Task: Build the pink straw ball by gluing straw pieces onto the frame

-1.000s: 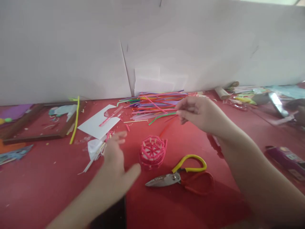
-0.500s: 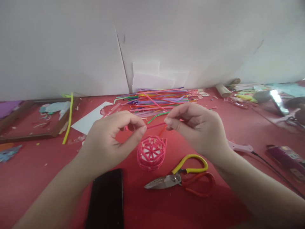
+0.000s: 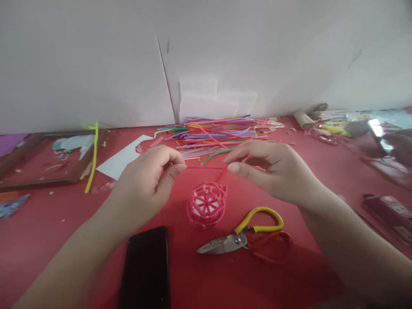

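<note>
My left hand and my right hand each pinch one end of a thin pink straw, held level above the red table. Just below it stands a small pink basket woven from straws. Scissors with one yellow and one red handle lie to the right of the basket. Behind my hands, a pile of coloured straws lies against the white wall.
A black phone lies near the front edge. White paper, a yellow-green straw and a wooden frame sit at the left. Craft clutter and a purple box are at the right.
My right hand drew a pink straw back from the pile, and my left hand came up and pinched its other end. The hands have since moved slightly apart, stretching the straw.
</note>
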### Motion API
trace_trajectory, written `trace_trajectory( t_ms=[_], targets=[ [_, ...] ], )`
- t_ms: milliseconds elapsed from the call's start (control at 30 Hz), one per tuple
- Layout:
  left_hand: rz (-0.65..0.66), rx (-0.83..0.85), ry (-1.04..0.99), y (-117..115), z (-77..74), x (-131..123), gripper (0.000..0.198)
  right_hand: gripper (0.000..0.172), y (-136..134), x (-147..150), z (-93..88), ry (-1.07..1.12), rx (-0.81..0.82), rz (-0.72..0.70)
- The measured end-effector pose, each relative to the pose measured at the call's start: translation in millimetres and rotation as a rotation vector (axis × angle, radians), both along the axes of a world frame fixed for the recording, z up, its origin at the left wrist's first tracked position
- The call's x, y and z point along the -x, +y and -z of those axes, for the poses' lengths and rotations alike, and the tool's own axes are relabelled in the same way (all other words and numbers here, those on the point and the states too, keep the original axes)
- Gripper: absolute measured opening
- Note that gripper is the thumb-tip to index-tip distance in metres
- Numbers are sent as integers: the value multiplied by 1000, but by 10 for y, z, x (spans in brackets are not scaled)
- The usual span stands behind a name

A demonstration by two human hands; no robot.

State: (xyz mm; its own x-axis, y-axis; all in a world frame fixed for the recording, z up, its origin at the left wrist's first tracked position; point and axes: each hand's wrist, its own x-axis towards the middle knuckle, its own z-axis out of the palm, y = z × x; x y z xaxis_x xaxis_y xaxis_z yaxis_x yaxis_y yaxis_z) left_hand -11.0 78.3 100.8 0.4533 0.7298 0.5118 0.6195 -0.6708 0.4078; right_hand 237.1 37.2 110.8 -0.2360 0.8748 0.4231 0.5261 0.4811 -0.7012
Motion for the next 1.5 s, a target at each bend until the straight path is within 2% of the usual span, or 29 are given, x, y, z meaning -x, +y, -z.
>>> trace_trajectory(
  t_ms=[100,200,500,667,900,1267,1500],
  targets=[
    [-5,45,85,-19,0,-2,18,6,-9,-16,-25,-77,32,-25],
    [-9,82,153,-46,-9,-7,18,9,-25,-7,-31,-116,68,-31],
    [63,53,201,-57,27,-15,19,11,-32,-8,-12,-153,29,-100],
    [95,51,217,-52,29,1,19,11,-33,-10,-10,-152,53,-93],
    [180,184,295,-43,5,43,17,13,-32,-33,23,-220,96,-207],
    [12,183,282,6,-92,118,20,15,-1,-50,81,-261,96,-295],
    [63,254,293,-12,-92,86,24,13,-6,-44,95,-309,94,-296]
  ],
)
